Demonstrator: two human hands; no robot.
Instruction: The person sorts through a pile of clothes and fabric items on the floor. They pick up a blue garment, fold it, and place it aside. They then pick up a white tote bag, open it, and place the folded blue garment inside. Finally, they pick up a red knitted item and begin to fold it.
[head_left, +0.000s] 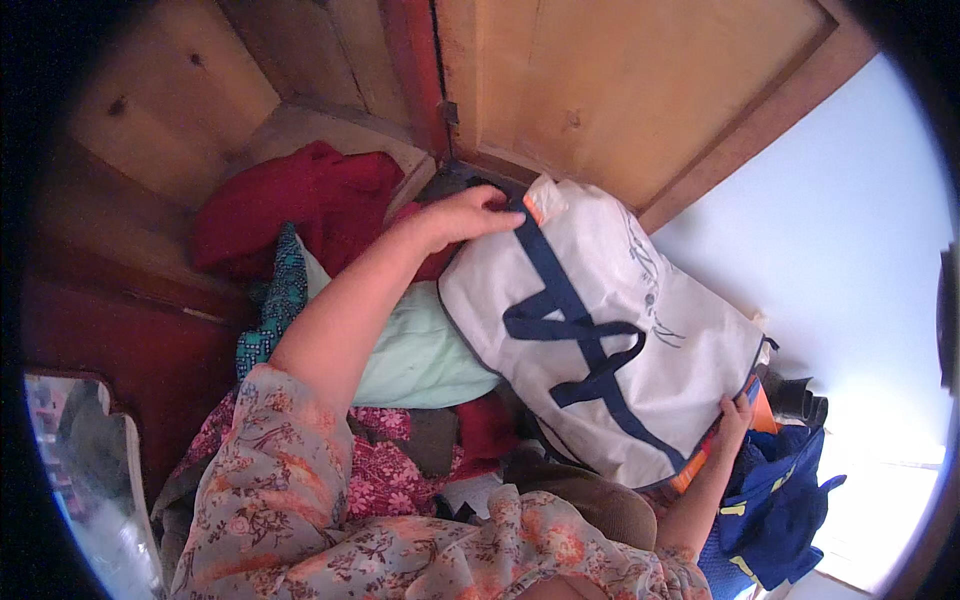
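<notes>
A large white fabric storage bag (487, 300) with navy strap handles and dark piping lies tilted in front of me. Dark drawn lines and some lettering mark its side. At its far left corner, by the end of a navy strap (544, 255), my left hand (469, 214) grips the edge, thumb on the near side. Low on the opposite side, my right hand (735, 420) holds the bag's other edge, with its fingers curled over the rim. Orange material (690, 472) shows along that rim. What the bag contains is mostly hidden.
Left of the bag are a dark red cloth (300, 202), a pale green cushion or folded cloth (420, 352) and pink floral fabric (382, 465). A navy bag (780, 487) is at right. Wooden cabinet doors (637, 90) and a white wall (810, 210) stand close behind.
</notes>
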